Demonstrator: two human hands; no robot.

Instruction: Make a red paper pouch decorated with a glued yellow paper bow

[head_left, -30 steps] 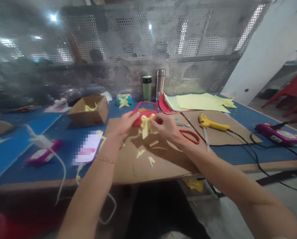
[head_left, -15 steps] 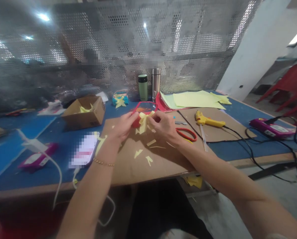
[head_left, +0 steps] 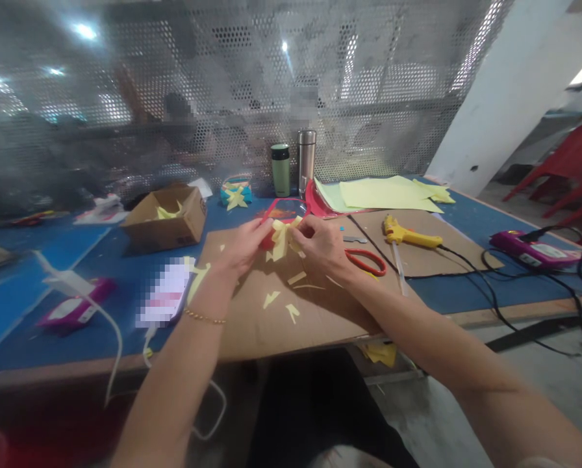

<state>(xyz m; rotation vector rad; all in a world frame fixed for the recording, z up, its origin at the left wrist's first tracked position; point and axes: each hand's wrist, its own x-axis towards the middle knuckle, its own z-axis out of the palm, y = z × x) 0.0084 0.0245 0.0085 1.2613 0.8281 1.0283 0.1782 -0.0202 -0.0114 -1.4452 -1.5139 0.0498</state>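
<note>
Over the brown cardboard (head_left: pixel 252 328), both hands meet at a red object (head_left: pixel 267 242) with a pale yellow bow (head_left: pixel 281 239) on its front. My left hand (head_left: pixel 249 247) grips the red object from the left; its exact kind is partly covered by the fingers. On the other side, my right hand (head_left: pixel 320 246) pinches the right part of the bow between thumb and forefinger. Yellow scraps (head_left: pixel 271 299) lie on the cardboard below. Red-handled scissors (head_left: pixel 366 262) rest beside my right wrist, their blades hidden.
A yellow glue gun (head_left: pixel 412 236) lies on the right with its cord trailing. Yellow sheets (head_left: pixel 393 194) are at the back right, near a green tumbler (head_left: pixel 280 172) and a steel flask (head_left: pixel 306 159). Left stand a cardboard box (head_left: pixel 167 227) and a phone (head_left: pixel 167 292) on a cable.
Both hands keep nearly the same pose on the red object and the bow. The view has shifted very slightly; nothing was let go.
</note>
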